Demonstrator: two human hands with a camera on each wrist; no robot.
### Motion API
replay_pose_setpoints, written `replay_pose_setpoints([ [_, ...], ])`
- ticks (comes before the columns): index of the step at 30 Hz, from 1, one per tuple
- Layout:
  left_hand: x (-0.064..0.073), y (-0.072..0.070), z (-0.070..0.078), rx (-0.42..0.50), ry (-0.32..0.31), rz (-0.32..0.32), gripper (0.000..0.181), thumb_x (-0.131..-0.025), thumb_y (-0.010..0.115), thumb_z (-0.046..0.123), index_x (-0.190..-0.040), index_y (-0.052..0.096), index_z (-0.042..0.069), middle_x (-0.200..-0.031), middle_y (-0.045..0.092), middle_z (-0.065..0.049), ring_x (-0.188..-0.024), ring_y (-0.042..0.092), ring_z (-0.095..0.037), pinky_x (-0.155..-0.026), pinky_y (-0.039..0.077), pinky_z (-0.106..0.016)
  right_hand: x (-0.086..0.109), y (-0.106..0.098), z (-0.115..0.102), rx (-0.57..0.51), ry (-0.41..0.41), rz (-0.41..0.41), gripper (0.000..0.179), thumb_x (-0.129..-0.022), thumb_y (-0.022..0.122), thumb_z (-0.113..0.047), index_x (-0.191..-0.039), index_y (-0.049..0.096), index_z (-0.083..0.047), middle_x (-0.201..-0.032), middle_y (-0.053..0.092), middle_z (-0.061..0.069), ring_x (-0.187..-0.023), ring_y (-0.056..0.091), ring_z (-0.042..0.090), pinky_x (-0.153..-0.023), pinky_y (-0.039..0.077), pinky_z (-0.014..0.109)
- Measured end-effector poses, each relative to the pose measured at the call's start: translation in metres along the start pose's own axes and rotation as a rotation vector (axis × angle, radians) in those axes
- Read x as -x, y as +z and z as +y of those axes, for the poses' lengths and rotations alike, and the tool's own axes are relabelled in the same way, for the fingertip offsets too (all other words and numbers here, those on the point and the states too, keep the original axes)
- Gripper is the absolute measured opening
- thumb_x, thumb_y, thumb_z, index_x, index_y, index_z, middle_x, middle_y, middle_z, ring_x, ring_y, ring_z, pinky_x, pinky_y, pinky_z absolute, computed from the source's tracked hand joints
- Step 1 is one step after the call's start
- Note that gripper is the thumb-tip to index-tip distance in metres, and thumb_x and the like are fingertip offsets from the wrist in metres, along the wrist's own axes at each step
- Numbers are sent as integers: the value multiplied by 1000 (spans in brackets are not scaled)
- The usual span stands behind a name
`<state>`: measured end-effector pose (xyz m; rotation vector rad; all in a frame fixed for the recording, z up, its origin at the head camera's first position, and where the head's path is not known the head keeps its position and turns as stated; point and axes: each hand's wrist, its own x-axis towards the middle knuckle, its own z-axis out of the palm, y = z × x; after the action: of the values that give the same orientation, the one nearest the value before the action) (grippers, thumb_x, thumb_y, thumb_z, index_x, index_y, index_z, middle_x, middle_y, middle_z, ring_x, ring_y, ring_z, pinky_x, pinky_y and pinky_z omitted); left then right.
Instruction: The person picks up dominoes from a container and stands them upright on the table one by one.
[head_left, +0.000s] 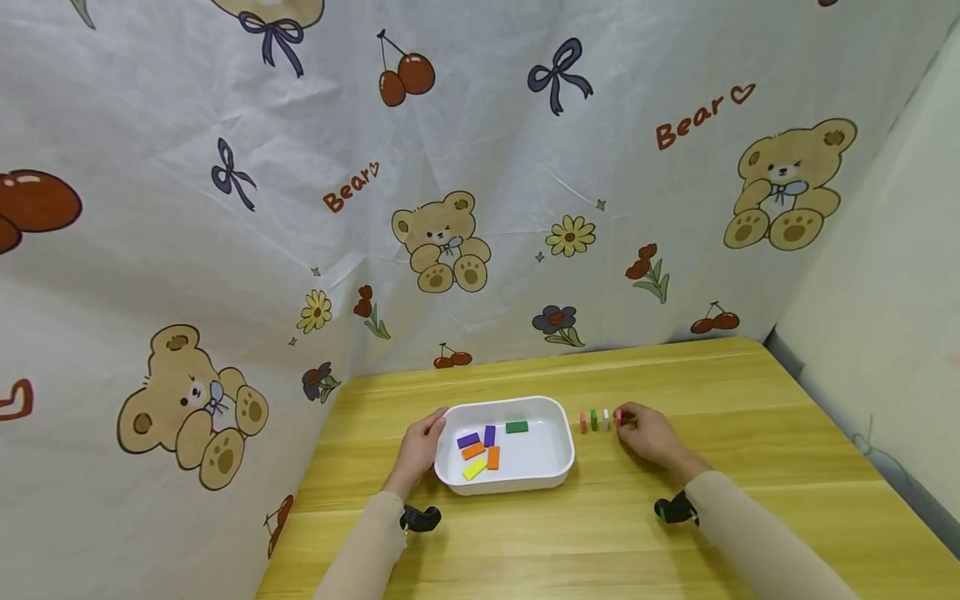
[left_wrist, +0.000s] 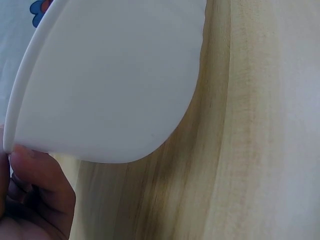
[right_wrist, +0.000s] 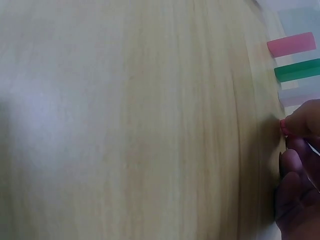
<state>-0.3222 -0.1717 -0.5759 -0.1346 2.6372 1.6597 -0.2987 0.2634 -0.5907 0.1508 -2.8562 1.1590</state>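
Two arms reach forward, left hand gripping a white tray, right hand pinching a red block

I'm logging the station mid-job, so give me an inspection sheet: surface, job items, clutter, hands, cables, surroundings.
Surface: wood-grain table.
Job items: white tray holding two purple blocks, two orange blocks, one yellow block and one green block; right of it, a spaced row of pink, green and white blocks.
Clutter: nothing seen.
Left hand: grips the tray's left edge.
Right hand: pinches another pink block at the row's right end.
Cables: thin line at far right; cannot tell whether it is a cable.
Surroundings: bear-print cloth behind and at left; pale wall at right.
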Motion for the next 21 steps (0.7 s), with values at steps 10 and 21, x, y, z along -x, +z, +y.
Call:
replay_pose_setpoints([
  [10, 2, -2, 0, 13, -18, 1, 38, -110, 51, 30, -146, 61, 21, -156, 52, -7, -150, 42, -33, -122, 40, -52, -2, 4, -1, 33, -18, 1, 29, -93, 65, -8, -119, 67, 6, -109, 72, 20, -97, 67, 32, -86, 59, 49],
  [21, 2, -1, 0, 22, -8, -5, 38, -110, 51, 28, -146, 61, 20, -156, 53, -9, -149, 43, -34, -121, 41, -51, -4, 3, 0, 50, -31, -17, 31, -92, 65, -5, -120, 66, 7, -110, 70, 21, -104, 67, 36, -91, 58, 55],
])
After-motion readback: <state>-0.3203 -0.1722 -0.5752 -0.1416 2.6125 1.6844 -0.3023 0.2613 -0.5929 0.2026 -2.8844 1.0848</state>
